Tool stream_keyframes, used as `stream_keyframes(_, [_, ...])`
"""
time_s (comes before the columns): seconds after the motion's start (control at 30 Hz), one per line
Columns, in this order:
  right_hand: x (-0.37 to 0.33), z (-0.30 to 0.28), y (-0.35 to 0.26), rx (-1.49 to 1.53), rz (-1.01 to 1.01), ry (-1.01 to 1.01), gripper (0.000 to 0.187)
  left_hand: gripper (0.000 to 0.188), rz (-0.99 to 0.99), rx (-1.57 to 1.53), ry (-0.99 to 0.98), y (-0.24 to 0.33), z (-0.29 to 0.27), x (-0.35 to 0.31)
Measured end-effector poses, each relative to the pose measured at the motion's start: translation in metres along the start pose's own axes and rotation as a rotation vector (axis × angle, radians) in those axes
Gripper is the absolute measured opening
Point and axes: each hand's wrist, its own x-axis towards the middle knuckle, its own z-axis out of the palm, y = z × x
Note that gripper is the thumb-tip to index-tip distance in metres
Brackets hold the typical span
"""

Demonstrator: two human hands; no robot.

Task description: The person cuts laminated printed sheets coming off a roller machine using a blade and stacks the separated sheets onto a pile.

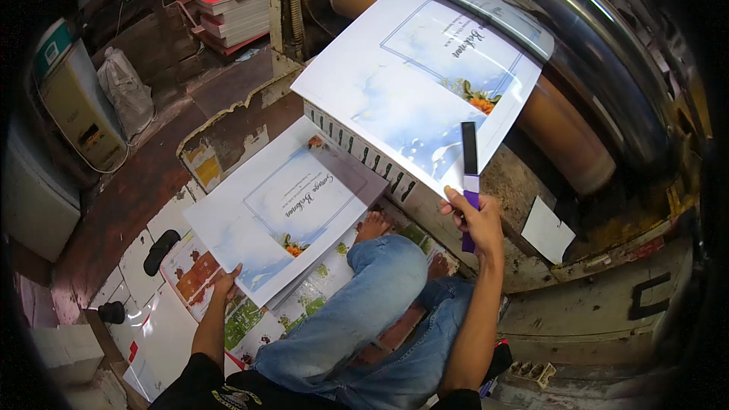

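My left hand (pixel 225 282) is closed on the lower left edge of a printed sheet (pixel 250 212), white with pale blue, a thin frame and an orange flower. More sheets lie beneath it in front of my legs. My right hand (pixel 480 222) grips a flat tool with a purple handle (pixel 470 237) and a dark, straight blade (pixel 469 153) pointing away from me. Its thumb and finger are also at the near corner of a second, matching sheet (pixel 364 99), which slopes down from the large rollers. Whether they pinch that corner I cannot tell.
A shiny metal roller (pixel 562 7) stands above a brown roller (pixel 569 133) at the upper right. A small white sheet (pixel 548 229) lies on the machine's ledge. Red-topped stacks (pixel 239 7) stand at the back left, near a white sack (pixel 125 91). Black sandals (pixel 161 252) lie at the left.
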Motion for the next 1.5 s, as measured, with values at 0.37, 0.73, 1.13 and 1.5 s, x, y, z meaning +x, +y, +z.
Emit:
stream_keyframes(0.37, [-0.026, 0.01, -0.019, -0.191, -0.014, -0.314, 0.029, 0.053, 0.796, 0.94, 0.68, -0.003, 0.077, -0.006])
stream_keyframes(0.73, [-0.025, 0.018, -0.021, -0.275, -0.007, -0.868, 0.024, 0.054, 0.049, -0.658, -0.738, 0.204, 0.356, -0.118])
stream_keyframes(1.13, [0.011, -0.035, 0.02, 0.617, -0.271, 0.199, 0.042, 0.031, 0.126, -0.264, -0.408, 0.166, 0.31, -0.111])
stream_keyframes(1.5, [0.029, -0.011, 0.022, 0.369, -0.191, 0.313, 0.033, 0.028, 0.159, -0.125, -0.367, 0.15, 0.262, -0.12])
